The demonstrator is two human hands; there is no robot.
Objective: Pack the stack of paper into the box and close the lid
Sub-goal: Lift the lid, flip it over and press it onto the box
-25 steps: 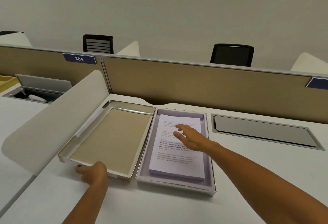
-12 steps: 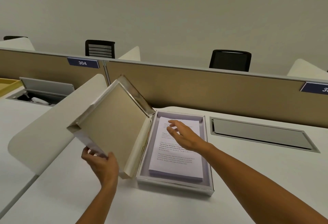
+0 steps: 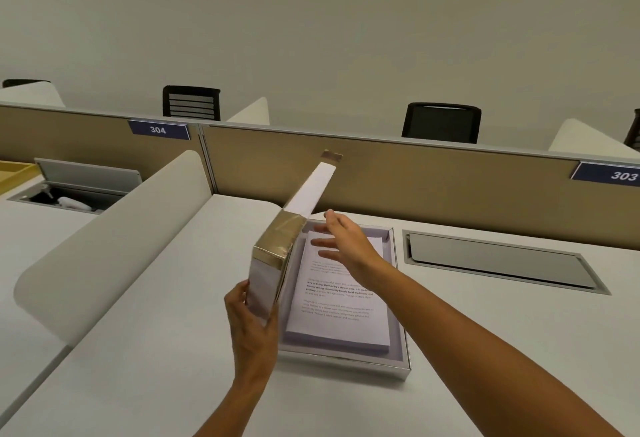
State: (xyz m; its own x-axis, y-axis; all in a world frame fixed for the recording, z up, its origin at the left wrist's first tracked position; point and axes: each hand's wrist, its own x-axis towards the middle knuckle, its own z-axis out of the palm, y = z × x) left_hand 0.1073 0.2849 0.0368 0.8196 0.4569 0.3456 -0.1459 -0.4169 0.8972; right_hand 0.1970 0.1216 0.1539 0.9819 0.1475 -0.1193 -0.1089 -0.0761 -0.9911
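A shallow box (image 3: 398,365) with a silver rim and lilac lining lies on the white desk. A stack of printed paper (image 3: 341,312) lies flat inside it. The hinged lid (image 3: 277,256) stands nearly upright along the box's left side, seen edge-on. My left hand (image 3: 254,327) grips the lid's near corner from below. My right hand (image 3: 341,246) hovers over the far part of the paper, fingers spread, close to the lid's inner face; whether it touches the lid I cannot tell.
A curved white divider (image 3: 114,229) stands left of the box. A tan partition (image 3: 433,180) runs along the desk's back. A closed metal cable hatch (image 3: 498,263) sits right of the box, an open hatch (image 3: 69,191) on the neighbouring desk.
The lid swung up from lying flat on the left to nearly upright, lifted by my left hand. My right hand rose off the paper toward the lid.
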